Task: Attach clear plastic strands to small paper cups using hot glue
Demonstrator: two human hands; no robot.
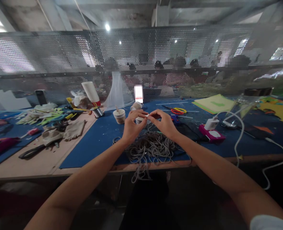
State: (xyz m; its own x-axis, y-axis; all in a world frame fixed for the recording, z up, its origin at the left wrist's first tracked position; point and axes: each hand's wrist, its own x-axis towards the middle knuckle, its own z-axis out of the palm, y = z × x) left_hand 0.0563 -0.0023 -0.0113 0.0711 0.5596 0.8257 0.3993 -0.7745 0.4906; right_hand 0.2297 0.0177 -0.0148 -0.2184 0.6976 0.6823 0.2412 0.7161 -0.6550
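My left hand [133, 126] and my right hand [164, 124] meet over the blue mat, fingertips pinched together. Between them is a small white piece [147, 116], too small to name. Under my wrists lies a tangled heap of grey cord [151, 147], some of it hanging over the table's front edge. A paper cup with a stick in it [119, 117] stands left of my left hand. Behind my fingers another paper cup [136, 106] is tipped on its side, and a third cup is partly hidden by my left hand.
Red and yellow scissors [178, 111] lie beyond my right hand. Rightward are a purple power socket [211, 134] with a white charger [211, 123] and cable, and yellow paper sheets [214, 103]. Leftward are stacked paper cups [90, 91] and work gloves [74, 130]. A mesh screen [84, 57] rises behind.
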